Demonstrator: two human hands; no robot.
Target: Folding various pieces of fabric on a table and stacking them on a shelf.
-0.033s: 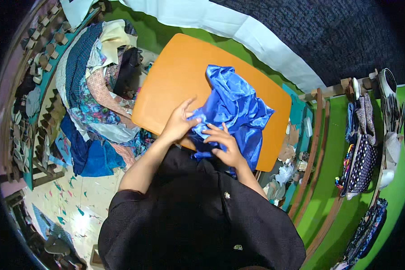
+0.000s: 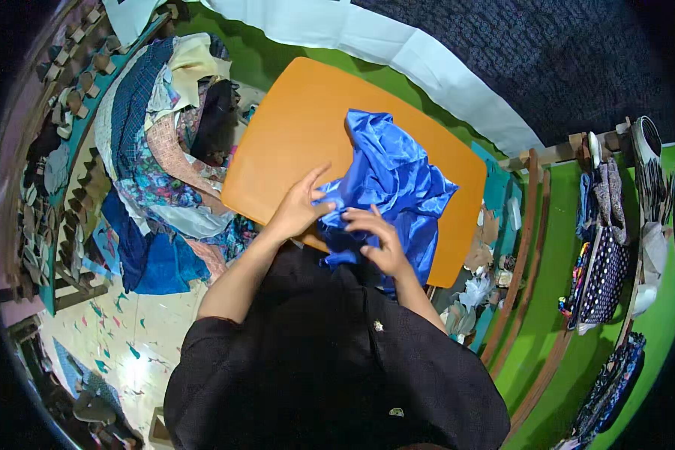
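A shiny blue satin cloth lies crumpled over the near and right part of an orange tabletop, and its lower folds hang over the near edge. My left hand is at the cloth's left edge, index finger stretched away from me and thumb against or just above the fabric. Over the cloth's near part, my right hand has its fingers bent and apart, the thumb separate from them. Neither hand visibly grips the fabric. The cloth beneath the right palm is partly hidden.
Left of the table is a big heap of mixed fabrics. Scraps are scattered on the pale floor. Teal shelving with odds and ends stands close at the right. Garments hang on the green wall.
My right hand has shifted slightly to the right, its thumb a little farther from the fingers. The left hand and the cloth look almost the same.
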